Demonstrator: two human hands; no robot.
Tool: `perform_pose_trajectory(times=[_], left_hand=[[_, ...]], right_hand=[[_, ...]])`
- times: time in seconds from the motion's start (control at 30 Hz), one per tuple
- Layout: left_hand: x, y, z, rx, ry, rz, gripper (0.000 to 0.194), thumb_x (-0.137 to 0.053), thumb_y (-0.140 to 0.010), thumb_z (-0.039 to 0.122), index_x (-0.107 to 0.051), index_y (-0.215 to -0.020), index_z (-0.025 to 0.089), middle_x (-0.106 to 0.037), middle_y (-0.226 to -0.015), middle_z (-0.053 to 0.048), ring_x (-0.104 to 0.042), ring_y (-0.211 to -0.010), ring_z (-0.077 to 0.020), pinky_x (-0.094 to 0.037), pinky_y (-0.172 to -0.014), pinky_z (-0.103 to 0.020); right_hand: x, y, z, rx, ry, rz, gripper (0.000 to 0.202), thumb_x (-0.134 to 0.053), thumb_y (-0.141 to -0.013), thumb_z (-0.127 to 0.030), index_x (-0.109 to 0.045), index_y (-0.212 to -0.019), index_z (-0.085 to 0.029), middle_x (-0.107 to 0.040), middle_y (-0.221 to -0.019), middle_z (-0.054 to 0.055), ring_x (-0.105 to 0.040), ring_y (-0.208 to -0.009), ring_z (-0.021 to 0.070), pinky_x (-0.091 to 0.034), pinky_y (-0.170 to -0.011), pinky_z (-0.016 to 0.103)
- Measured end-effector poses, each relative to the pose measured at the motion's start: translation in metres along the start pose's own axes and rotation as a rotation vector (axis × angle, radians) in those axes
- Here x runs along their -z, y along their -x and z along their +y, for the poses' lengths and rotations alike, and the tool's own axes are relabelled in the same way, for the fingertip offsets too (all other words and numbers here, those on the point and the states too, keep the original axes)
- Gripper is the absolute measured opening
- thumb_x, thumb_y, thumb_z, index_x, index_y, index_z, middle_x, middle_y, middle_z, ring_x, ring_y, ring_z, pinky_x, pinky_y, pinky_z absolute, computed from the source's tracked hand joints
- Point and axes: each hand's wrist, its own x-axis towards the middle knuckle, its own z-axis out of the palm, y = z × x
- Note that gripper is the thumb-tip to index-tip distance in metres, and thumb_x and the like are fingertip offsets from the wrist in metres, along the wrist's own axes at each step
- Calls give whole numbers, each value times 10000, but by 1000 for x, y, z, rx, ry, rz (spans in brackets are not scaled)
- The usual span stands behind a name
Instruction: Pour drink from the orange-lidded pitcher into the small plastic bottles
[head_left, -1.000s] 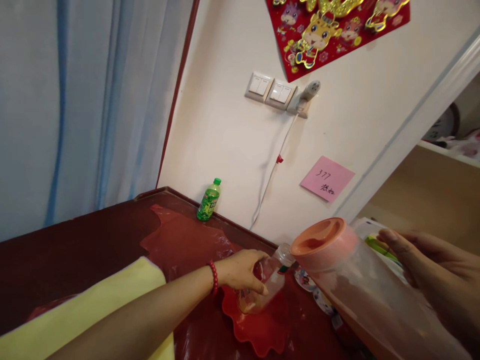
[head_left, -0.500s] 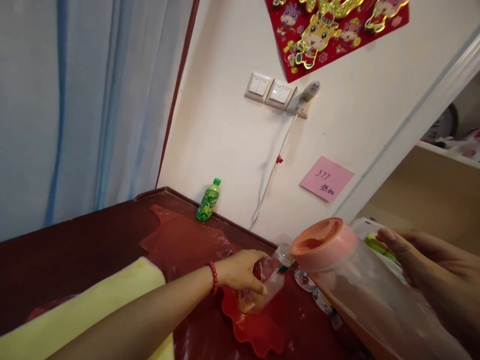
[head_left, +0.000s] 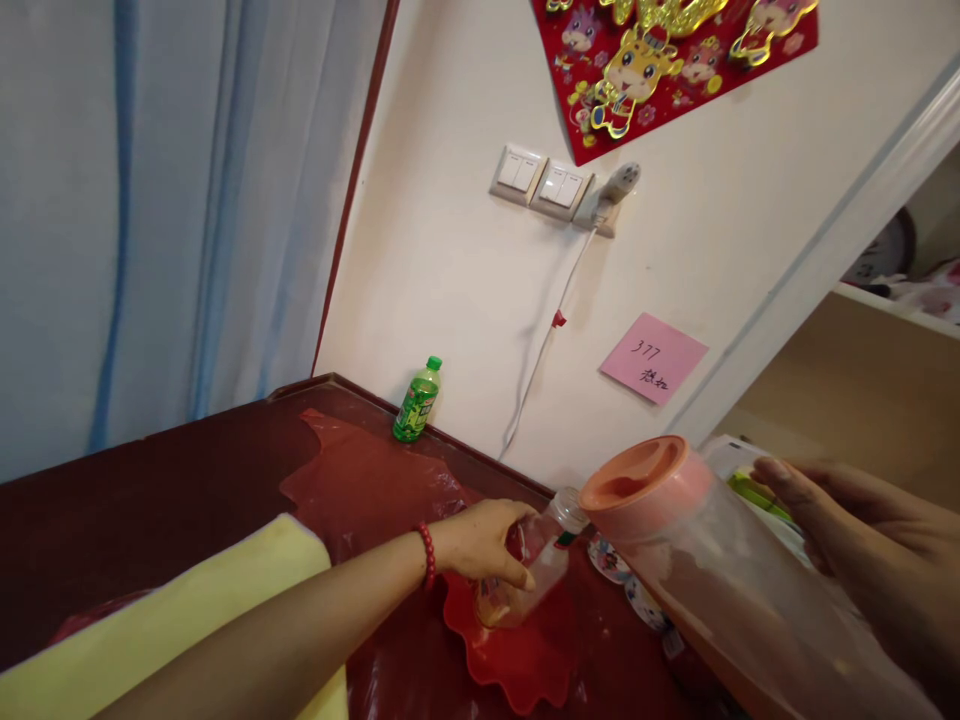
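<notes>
My left hand (head_left: 487, 548), with a red bead bracelet at the wrist, is wrapped round a clear bottle (head_left: 551, 565). That bottle has no cap, leans to the right and has some amber liquid at its bottom. Under it lies a red scalloped dish (head_left: 517, 665). My right hand (head_left: 862, 545) grips a translucent pitcher (head_left: 757, 590) from the right side; the handle is hidden. The pitcher is tilted, and its orange lid (head_left: 637, 475) is close against the bottle's mouth. Whether liquid is flowing between them I cannot tell.
A green drink bottle (head_left: 418, 400) stands against the wall at the back of the dark red table (head_left: 187, 480). A yellow cloth (head_left: 195, 600) lies at the left. Round picture cards (head_left: 607, 558) lie behind the pitcher. A white cord (head_left: 544, 350) hangs down the wall.
</notes>
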Motion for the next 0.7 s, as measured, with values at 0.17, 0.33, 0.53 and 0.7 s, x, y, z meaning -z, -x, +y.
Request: perform_pose_trajectory(times=[0.17, 0.33, 0.53, 0.7], left_hand=[[0, -1, -1, -11, -14, 11, 628, -813, -594, 318, -639, -1181, 174, -703, -1127, -90, -654, -954, -281, -508, -822, -355], [-1, -1, -5, -5, 27, 7, 613, -811, -591, 305, -646, -1169, 186, -705, -1124, -78, -653, -947, -271, -508, -828, -353], [-2, 0, -2, 16, 25, 9, 616, -810, -586, 294, -648, -1170, 184, -704, -1117, -76, -652, -938, -267, -506, -820, -351], [0, 1, 0, 14, 16, 6, 611, -810, -584, 288, -650, -1162, 170, -708, -1097, -82, -654, -922, -267, -505, -798, -344]], right_hand=[[0, -1, 1, 7, 33, -18, 675, -478, -477, -805, -763, -786, -277, -665, -690, 69, -572, -593, 307, -371, -512, 373], [1, -2, 2, 41, 26, -13, 644, -488, -478, -782, -762, -759, -272, -684, -724, 70, -585, -620, 312, -388, -544, 388], [0, 1, -6, -9, 4, -18, 667, -481, -443, -781, -758, -768, -268, -678, -715, 70, -590, -647, 325, -397, -591, 412], [1, 1, -6, -6, 11, -27, 682, -471, -443, -783, -754, -774, -259, -686, -743, 71, -586, -634, 316, -393, -581, 405]])
